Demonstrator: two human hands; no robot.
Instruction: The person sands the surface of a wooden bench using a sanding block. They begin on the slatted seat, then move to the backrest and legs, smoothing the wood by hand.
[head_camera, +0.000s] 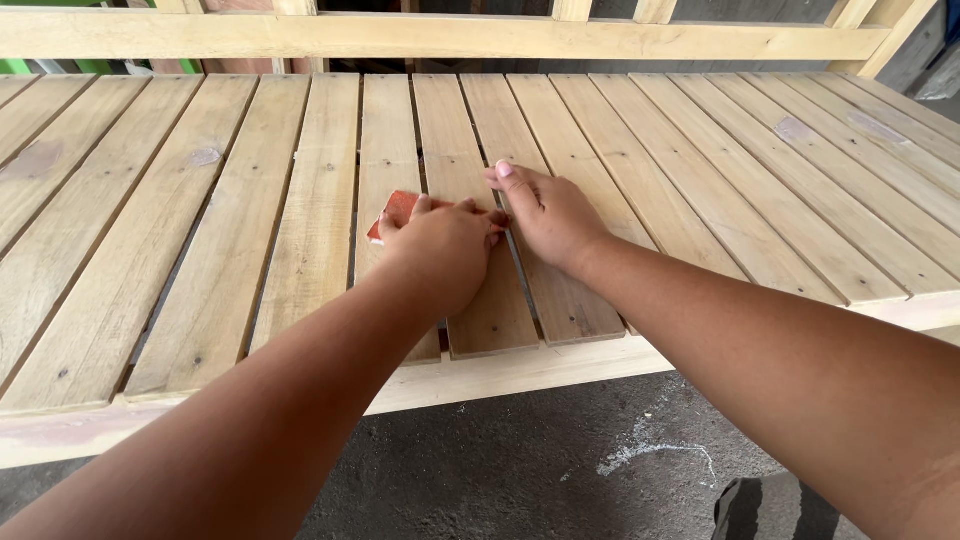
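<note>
Both hands down: your left hand (440, 250) presses the reddish sandpaper (397, 210) flat, right hand (545, 215) lies open, empty, beside it on the slats (330, 200). Probably best sanding along the grain.

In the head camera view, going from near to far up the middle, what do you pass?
Concrete floor → pale front rail of the wooden frame → left hand pressing the red sandpaper on the wooden slats, right hand beside it → far top rail.
</note>
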